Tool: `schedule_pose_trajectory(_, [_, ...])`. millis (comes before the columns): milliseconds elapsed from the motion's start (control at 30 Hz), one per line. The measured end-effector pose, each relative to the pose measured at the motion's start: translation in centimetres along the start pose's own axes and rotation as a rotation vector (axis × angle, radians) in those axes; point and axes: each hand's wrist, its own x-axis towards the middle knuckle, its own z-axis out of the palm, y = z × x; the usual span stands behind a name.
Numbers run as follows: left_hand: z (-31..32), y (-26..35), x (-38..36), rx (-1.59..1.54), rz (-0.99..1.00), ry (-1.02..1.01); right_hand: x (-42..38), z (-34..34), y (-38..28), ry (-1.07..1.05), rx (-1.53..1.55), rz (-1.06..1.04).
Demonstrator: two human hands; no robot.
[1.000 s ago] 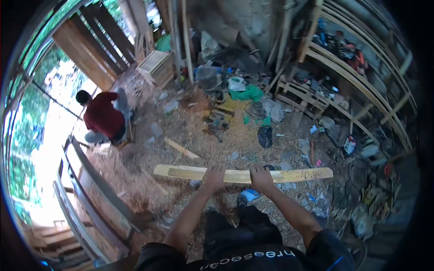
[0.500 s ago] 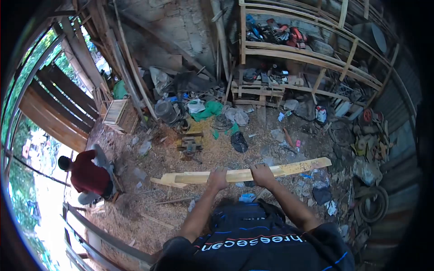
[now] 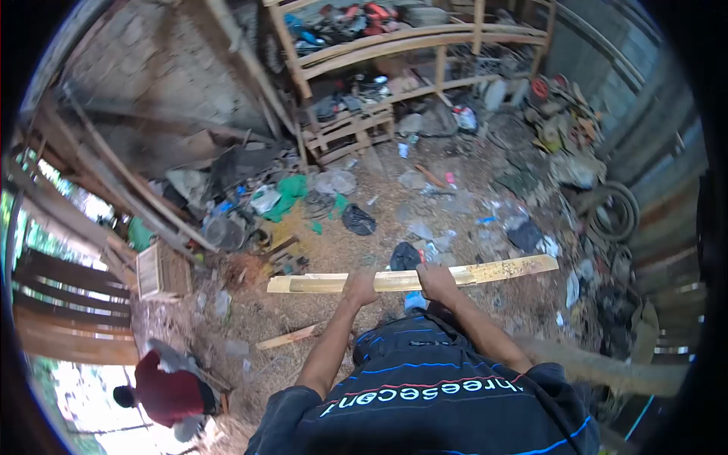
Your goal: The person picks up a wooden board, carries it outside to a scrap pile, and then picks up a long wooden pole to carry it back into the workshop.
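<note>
Sawdust-strewn shed floor (image 3: 470, 227), cluttered; one pale plank (image 3: 413, 277) is held level at waist height, crosswise; left hand (image 3: 362, 288) and right hand (image 3: 436, 279) are clamped on it near mid-length, side by side; judged stiff, light, rough-sawn; balanced grip suits; one offcut (image 3: 286, 337) is seen on the floor.

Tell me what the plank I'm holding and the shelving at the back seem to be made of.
Plank: pale bare wood, apparently unpainted, with visible grain and dark speckling near one end; left hand and right hand grip it. Shelving: rough light timber slats, seemingly unfinished, judging by uneven boards.
</note>
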Motion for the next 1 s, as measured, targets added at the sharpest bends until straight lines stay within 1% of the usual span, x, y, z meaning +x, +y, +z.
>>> schedule_pose_trajectory(33, [0.1, 0.4, 0.4, 0.018, 0.039, -0.023, -1.0, -0.1, -0.1, 0.010, -0.029, 0.036])
schedule_pose_trajectory(133, [0.6, 2.3, 1.6, 0.082, 0.175, -0.155, -4.9, 1.3, -0.2, 0.050, 0.084, 0.244])
schedule_pose_trajectory(233, [2.7, 3.9, 2.7, 0.065, 0.351, -0.194, -9.4, 2.8, -0.6, 0.095, 0.034, 0.380])
schedule_pose_trajectory(333, [5.3, 6.3, 3.6, 0.011, 0.549, -0.209, -13.5, 1.6, -1.6, 0.049, 0.099, 0.557])
schedule_pose_trajectory(433, [7.2, 9.5, 3.6, 0.059, 0.646, -0.256, -17.8, 3.7, -1.8, 0.096, 0.165, 0.721])
schedule_pose_trajectory(467, [7.9, 10.3, 3.6, 0.037, 0.691, -0.253, -18.6, 2.6, -2.2, 0.051, 0.159, 0.767])
schedule_pose_trajectory(500, [8.6, 11.1, 3.6, 0.072, 0.723, -0.280, -19.8, 2.6, -2.6, 0.064, 0.159, 0.807])
schedule_pose_trajectory(600, [9.8, 13.7, 3.7, 0.187, 0.796, -0.361, -22.7, 3.3, -3.1, 0.100, 0.154, 0.892])
schedule_pose_trajectory(667, [8.9, 15.9, 3.0, 0.218, 0.791, -0.409, -24.1, 4.2, -2.9, 0.120, 0.137, 0.925])
schedule_pose_trajectory(700, [8.7, 16.9, 2.9, 0.233, 0.784, -0.429, -24.7, 4.3, -2.8, 0.094, 0.145, 0.943])
schedule_pose_trajectory(767, [9.8, 17.9, 2.9, 0.275, 0.805, -0.438, -26.0, 4.8, -2.2, 0.048, 0.156, 0.975])
schedule_pose_trajectory(900, [11.6, 22.1, 1.6, 0.247, 0.876, -0.427, -30.4, 4.1, -1.7, 0.091, 0.151, 1.031])
schedule_pose_trajectory(967, [12.6, 24.8, 0.7, 0.303, 0.896, -0.441, -33.0, 4.4, -1.0, 0.077, 0.150, 1.059])
schedule_pose_trajectory(1000, [13.2, 26.4, 0.1, 0.325, 0.904, -0.449, -34.4, 4.7, -0.9, 0.104, 0.126, 1.062])
